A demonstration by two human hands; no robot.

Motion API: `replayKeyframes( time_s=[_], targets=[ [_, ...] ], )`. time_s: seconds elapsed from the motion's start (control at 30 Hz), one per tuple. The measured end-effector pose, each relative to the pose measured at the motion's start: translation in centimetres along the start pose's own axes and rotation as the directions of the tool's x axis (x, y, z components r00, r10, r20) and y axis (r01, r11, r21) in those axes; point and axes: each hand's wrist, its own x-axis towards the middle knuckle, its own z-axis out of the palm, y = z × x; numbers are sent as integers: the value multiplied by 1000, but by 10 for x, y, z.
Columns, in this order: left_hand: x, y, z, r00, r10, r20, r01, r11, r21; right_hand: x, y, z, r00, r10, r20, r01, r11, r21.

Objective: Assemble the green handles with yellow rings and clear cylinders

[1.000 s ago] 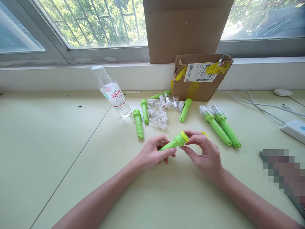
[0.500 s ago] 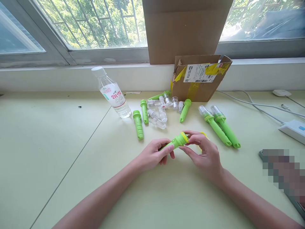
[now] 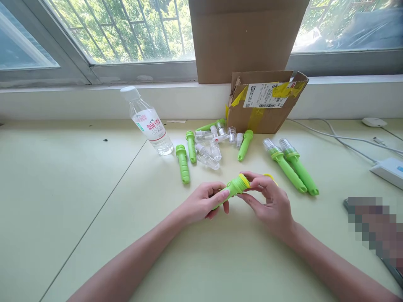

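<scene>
Holding a green handle [image 3: 234,187] between them, both hands are sitting close together. The left hand [image 3: 203,204] is curling its thumb and fingers around the shaft, while the right hand [image 3: 273,205] is pinching the wide end, where a yellow ring [image 3: 244,180] is circling the rim. Another yellow piece [image 3: 272,178] is peeking out just behind the right hand. Clear tubes [image 3: 215,151] are lying jumbled beyond the hands, a water bottle [image 3: 153,126] is standing beyond and left of the left hand, and two clear-capped green handles [image 3: 289,173] are resting beyond the right hand.
</scene>
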Motion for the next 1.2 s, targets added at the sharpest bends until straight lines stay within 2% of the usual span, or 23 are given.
replayKeyframes(
  time_s=[0.23,0.6,0.83,0.93,1.07,1.2],
  targets=[
    [2,1,0,995,-86,-58,82,994,-67,-1,-4,2,998,-56,-34,55,998,-9],
    [3,-5,1,997,27,-70,-35,991,-127,0,-4,-1,997,-62,-38,61,998,-18],
    [1,-4,1,997,73,10,-72,992,-105,2,-5,-3,996,-86,3,86,996,-14],
    [1,-5,0,997,68,35,-63,991,-119,2,-5,-2,996,-86,22,86,996,-6],
    [1,-4,0,998,46,46,-40,992,-123,0,-3,-2,995,-95,-14,94,995,-32],
    [0,0,3,1000,7,-14,-8,997,-82,-1,0,-1,993,-113,-35,111,992,-57]
  ],
)
